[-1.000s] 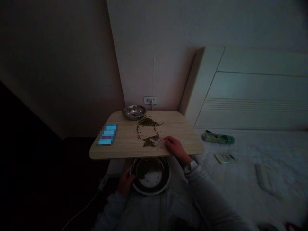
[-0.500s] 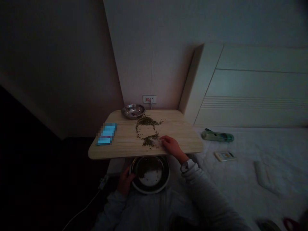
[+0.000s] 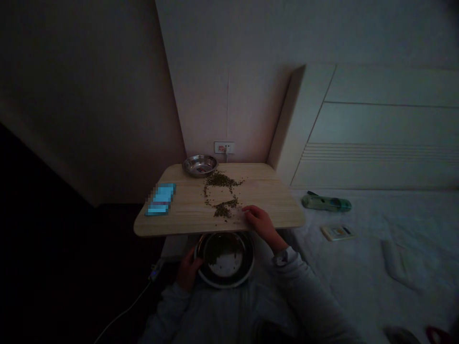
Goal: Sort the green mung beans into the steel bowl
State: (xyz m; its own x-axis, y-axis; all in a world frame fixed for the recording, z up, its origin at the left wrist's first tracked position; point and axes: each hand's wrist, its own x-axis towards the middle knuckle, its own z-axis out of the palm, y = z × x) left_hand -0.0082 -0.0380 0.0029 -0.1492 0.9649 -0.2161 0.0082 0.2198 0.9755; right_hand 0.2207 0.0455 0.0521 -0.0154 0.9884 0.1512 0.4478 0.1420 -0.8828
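My left hand (image 3: 189, 270) grips the left rim of a round metal basin (image 3: 247, 267) below the table's front edge. Small dark green bits lie inside this basin. Over the front of the small wooden table (image 3: 267, 186), my right hand (image 3: 261, 222) has its fingers pinched on a thin, see-through piece (image 3: 236, 213), faint in the dim light. Just left of those fingertips is a small heap of green bits that look like beans (image 3: 222, 210). A larger heap (image 3: 220, 179) spreads farther back, with loose bits between the two.
A shallow steel bowl (image 3: 200, 166) stands at the table's back left. A phone with a lit, blurred screen (image 3: 160, 199) lies at the left edge. On the bed (image 3: 362, 267) to the right are a green bottle (image 3: 326, 202) and another phone (image 3: 337, 232). A white cable (image 3: 125, 310) runs at lower left.
My right hand has drawn slightly right and toward me, away from the near heap. My left hand keeps hold of the basin. The whole view has shifted a little.
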